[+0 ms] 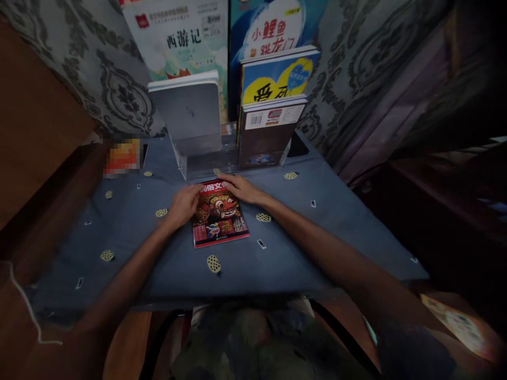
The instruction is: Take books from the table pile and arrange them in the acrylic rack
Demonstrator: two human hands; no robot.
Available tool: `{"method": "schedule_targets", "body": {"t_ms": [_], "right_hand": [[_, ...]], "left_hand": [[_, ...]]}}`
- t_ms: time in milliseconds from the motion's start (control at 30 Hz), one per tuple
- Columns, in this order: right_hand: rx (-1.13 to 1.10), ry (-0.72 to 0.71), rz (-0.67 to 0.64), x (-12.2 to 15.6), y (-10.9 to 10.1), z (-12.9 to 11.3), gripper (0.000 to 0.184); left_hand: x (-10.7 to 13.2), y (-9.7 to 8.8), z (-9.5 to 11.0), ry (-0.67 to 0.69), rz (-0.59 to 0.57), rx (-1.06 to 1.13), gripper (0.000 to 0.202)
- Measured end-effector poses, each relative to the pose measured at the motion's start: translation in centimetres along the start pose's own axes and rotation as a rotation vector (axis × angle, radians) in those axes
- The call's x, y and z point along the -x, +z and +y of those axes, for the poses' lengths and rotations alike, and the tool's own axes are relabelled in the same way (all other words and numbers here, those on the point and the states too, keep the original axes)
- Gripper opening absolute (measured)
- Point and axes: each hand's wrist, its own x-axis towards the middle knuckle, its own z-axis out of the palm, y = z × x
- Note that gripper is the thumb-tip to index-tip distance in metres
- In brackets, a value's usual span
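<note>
A thin booklet (pixel 222 214) with a red, black and gold cover lies on the cloth-covered table in front of me. Its cover shows a painted mask with big eyes and teeth, and small pictures run below it. My left hand (pixel 186 203) grips its upper left edge, fingers curled and partly hidden. At its top right corner, my right hand (pixel 244 190) holds the edge, with the fingers reaching along the top. Both hands partly cover the white title characters.
A clear acrylic rack (pixel 202 164) behind the booklet holds a grey book (pixel 192 113), a dark book (pixel 269 140) and several picture books. A dark flat object (pixel 298 145) lies right of it. A blurred-out orange item (pixel 122 157) lies at left. Patterned curtain (pixel 127 95) hangs behind.
</note>
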Motion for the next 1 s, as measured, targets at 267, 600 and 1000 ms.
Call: {"method": "schedule_targets", "body": {"t_ms": [267,600,1000], "right_hand": [[0.357,-0.08,-0.084,-0.3,1.8,-4.3,0.044],[0.29,-0.333,-0.237,3.1,5.8,-10.4,0.042],[0.255,-0.378,-0.333,8.5,6.0,-14.4,0.063]], "left_hand": [[-0.4,-0.1,-5.1,-0.089,0.103,0.106,0.041],[-0.1,-0.5,-5.2,-0.086,0.071,0.149,0.041],[1.3,1.1,-0.8,-0.133,-0.115,-0.27,0.064]]}}
